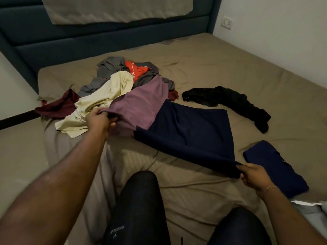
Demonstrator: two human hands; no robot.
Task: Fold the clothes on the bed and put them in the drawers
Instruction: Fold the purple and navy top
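Early stage: one folded navy cloth bundle lies lower right, left hand & right hand pinch corners of the purple-and-navy garment, crumpled pile of mixed clothes upper centre unfolded, drawers not visible.

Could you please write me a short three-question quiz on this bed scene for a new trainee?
1. True or false: both hands grip the same garment.
2. Which garment lies apart from the pile? A. cream B. black C. orange
3. Fill in: the folded navy garment lies beside the ___ hand.

Key:
1. True: the left hand and the right hand both grip the purple and navy garment.
2. B: the black garment lies alone, away from the pile.
3. Right: the folded navy garment lies there.
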